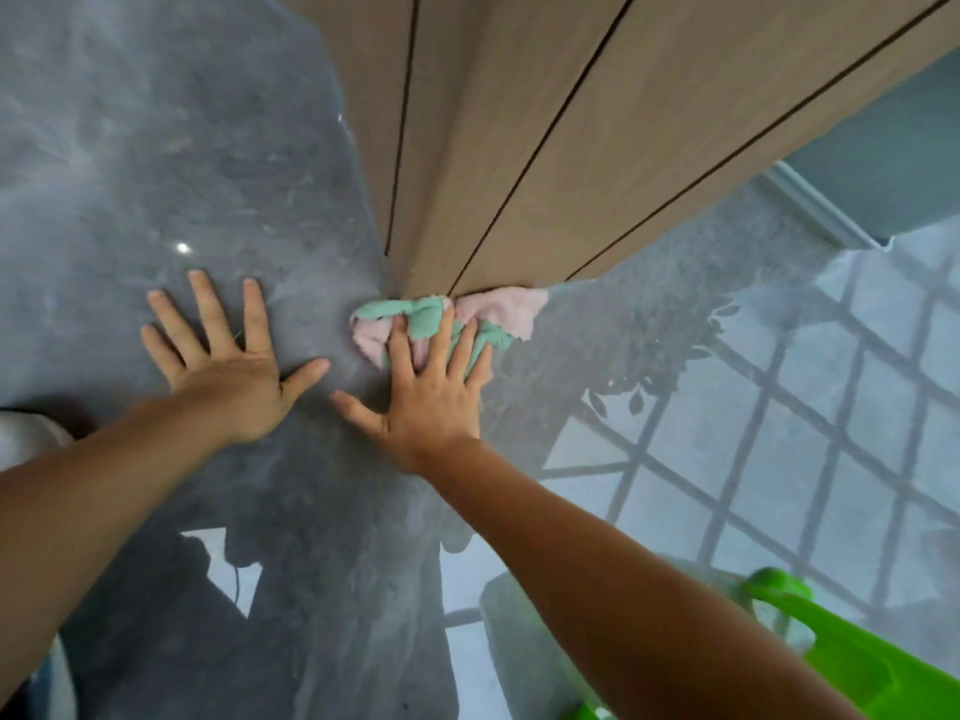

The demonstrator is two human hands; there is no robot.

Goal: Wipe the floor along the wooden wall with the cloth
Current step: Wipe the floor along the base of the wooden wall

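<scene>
Pressing down with the right hand point(423, 392), fingers spread flat on a bunched pink-and-green cloth point(447, 322) that sits right at the foot of the wooden wall point(545, 148), touching its bottom corner. Left hand point(228, 361) is planted palm-down on the glossy grey floor point(156, 148) just beside it, fingers splayed wide, holding nothing. Something bright green plastic point(831, 646) pokes in at bottom right.

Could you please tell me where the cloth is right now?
The cloth lies mid-frame on the floor, bunched against the foot of the wooden wall, under the right hand's fingers.
</scene>
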